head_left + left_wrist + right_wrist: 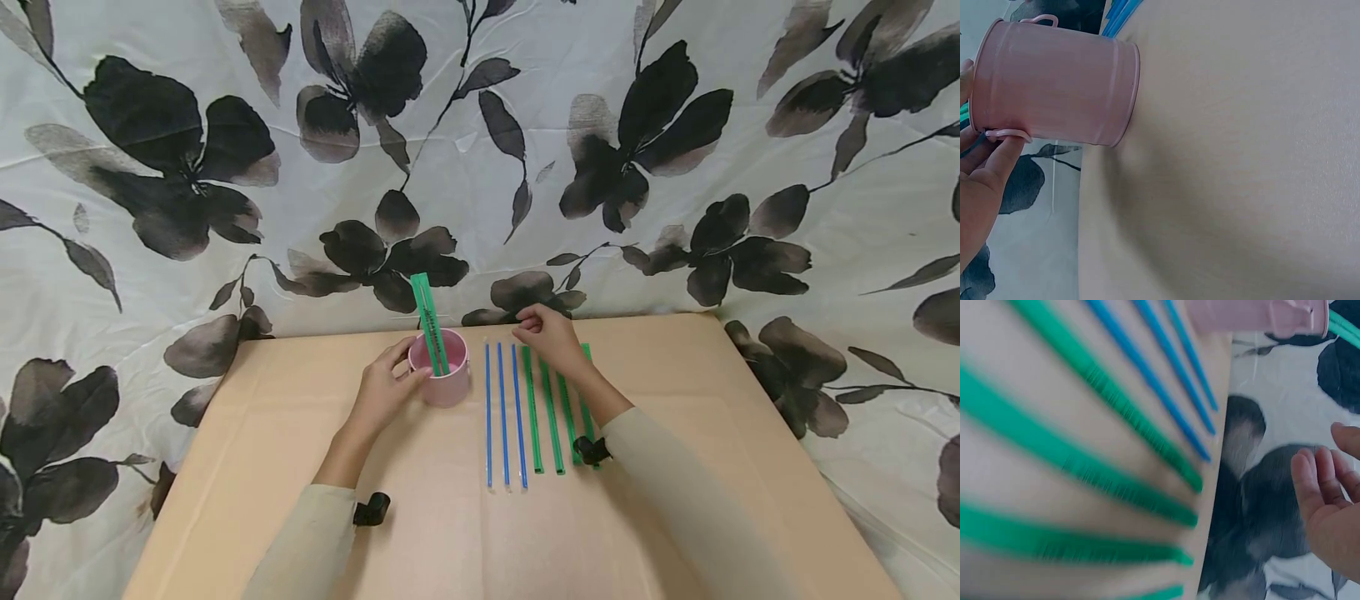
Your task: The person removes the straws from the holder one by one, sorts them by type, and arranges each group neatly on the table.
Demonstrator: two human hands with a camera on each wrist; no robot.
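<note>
One pink metal cup [444, 377] stands upright on the tabletop [300, 467], towards its far edge and left of centre. One green straw [430, 325] in a clear wrapper leans inside it, its top sticking out well above the rim.

The left hand [384, 385] rests against the cup's left side, fingers curled about the wall; in the left wrist view a fingertip [1004, 150] touches the small looped handle [1007, 133] at the rim.

Just right of the cup, straws lie flat in a row, running near to far and side by side. Three are blue straws [502, 412], next to the cup. To their right lie green straws [542, 412]: four can be made out in the head view, the rightmost partly hidden under the right forearm [600, 400].

The right hand [549, 333] hovers over the far ends of the green straws, fingers loosely bent and holding nothing; the right wrist view shows its fingers [1316, 481] relaxed and clear of the straw tips, though that view is blurred.

A floral cloth [150, 167] in white with dark blossoms hangs behind the tabletop and spreads around it on both sides. A small black clip [371, 508] sits at each wrist.
</note>
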